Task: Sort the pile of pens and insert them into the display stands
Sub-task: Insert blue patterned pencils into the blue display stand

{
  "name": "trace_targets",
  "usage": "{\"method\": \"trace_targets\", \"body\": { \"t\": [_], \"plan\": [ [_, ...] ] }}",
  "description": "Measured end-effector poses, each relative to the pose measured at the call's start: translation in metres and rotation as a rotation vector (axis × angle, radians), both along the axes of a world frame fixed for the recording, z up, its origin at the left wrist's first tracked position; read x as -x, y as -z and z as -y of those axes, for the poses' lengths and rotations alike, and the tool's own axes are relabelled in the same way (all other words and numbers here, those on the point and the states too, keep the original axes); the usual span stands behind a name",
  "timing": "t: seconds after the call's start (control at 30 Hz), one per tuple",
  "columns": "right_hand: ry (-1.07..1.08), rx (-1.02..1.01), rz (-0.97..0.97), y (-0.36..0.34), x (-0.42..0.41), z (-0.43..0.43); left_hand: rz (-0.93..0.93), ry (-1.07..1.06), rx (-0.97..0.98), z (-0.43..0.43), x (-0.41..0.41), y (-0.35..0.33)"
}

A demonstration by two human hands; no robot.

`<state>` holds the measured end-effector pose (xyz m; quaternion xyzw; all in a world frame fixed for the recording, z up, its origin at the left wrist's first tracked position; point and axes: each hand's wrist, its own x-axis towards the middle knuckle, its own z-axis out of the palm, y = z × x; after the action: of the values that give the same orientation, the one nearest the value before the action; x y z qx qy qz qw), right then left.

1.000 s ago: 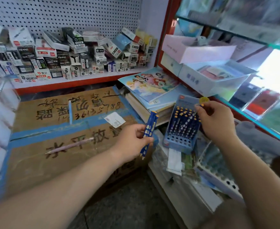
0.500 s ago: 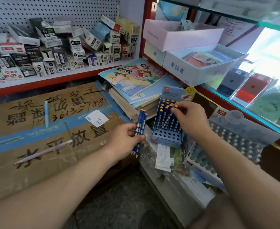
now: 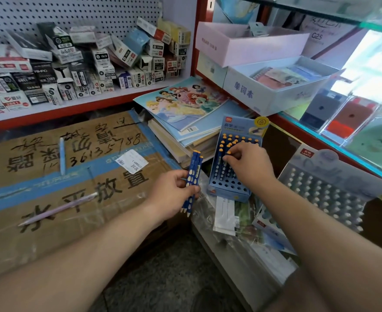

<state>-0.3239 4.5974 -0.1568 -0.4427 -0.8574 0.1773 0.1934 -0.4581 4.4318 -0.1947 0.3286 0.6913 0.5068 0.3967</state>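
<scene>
Carton [image 3: 50, 235] fills the frame's left, two loose pens [image 3: 57, 209] on it; shelf [image 3: 73, 108] of small boxes [image 3: 104, 68] behind, upper left. Centre: book stack [image 3: 185, 104], display stand [image 3: 228, 192] before it, second stand [image 3: 325, 194] lower right.

right hand [image 3: 248, 168] fingers [image 3: 231, 157] half buried among pens [image 3: 221, 159] in blue stand [image 3: 228, 192], grip unclear, left hand [image 3: 171, 195] fingers [image 3: 182, 175] behind pen bundle [image 3: 193, 176]

Left hand [image 3: 174, 194], right hand [image 3: 247, 165], curled.

- Bundle of pens [image 3: 193, 176] in the left hand [image 3: 172, 194]: dark blue, pale oval spots, orange ends.
- Display stand [image 3: 228, 192] under the right hand [image 3: 246, 167]: blue; standing pens [image 3: 237, 138] orange-topped.
- Cardboard box [image 3: 50, 221] left of the left hand: brown, blue tape, black writing.
</scene>
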Motion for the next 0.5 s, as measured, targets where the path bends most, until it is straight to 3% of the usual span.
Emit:
{"method": "trace_targets", "body": {
  "t": [0.33, 0.43, 0.5],
  "plan": [
    [0.133, 0.0, 0.064, -0.01, -0.001, 0.01, -0.025, 0.012, -0.025, -0.003, 0.0, 0.003],
    [-0.014, 0.299, -0.186, -0.016, 0.002, 0.031, 0.003, 0.046, -0.055, -0.002, -0.003, -0.001],
    [-0.164, 0.463, -0.256, -0.016, 0.003, 0.043, 0.023, 0.081, -0.081, -0.002, -0.006, -0.004]
  ]
}}
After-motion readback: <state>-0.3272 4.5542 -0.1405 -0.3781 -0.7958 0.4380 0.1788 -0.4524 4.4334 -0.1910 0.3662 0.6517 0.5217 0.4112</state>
